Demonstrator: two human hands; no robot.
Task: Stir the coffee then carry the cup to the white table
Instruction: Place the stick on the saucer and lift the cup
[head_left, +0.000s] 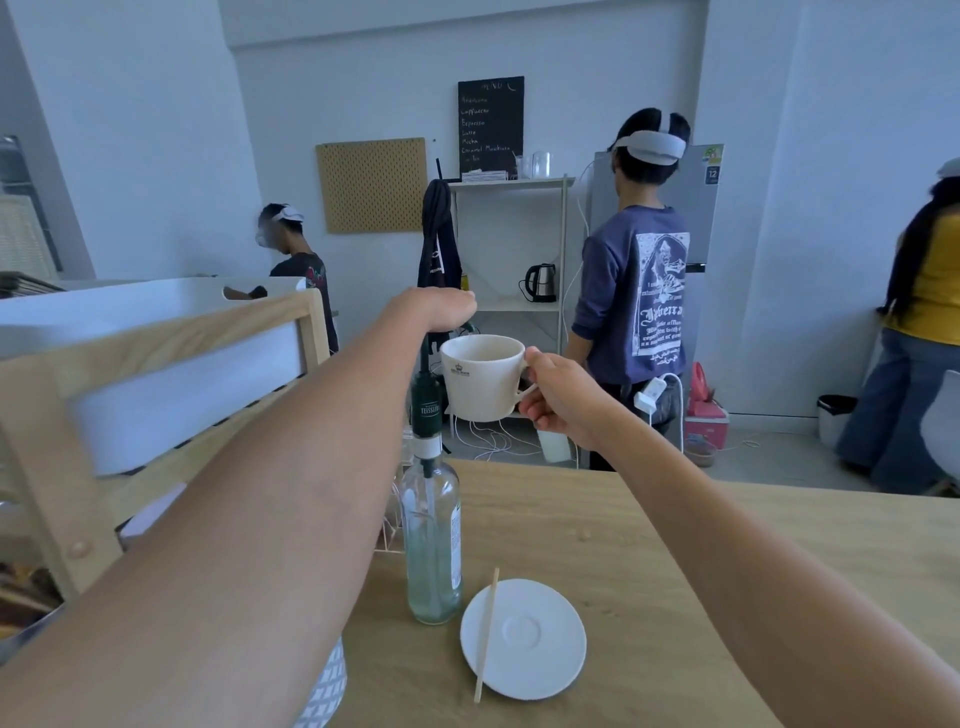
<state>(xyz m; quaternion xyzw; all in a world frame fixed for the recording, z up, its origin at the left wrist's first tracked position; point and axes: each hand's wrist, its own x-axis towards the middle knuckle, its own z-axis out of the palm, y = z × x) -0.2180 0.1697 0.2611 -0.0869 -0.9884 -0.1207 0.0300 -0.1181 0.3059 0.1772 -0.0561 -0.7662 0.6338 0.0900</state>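
While left hand (436, 309) presses pump (fingers hidden), right hand (558, 400) grips cup (480, 376).

The right hand (558, 400) grips a white cup (483, 376) by its handle, in the air above the syrup bottle (432, 525). The left hand (434, 309) presses down on the bottle's pump. Beside the bottle's base, a wooden stirrer (487, 636) lies across a saucer (524, 638).

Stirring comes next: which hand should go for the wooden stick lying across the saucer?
Left, probably. The right hand grips the cup by its handle, so it is occupied. The left hand only presses the syrup bottle pump; letting go frees it for the stir stick on the saucer.
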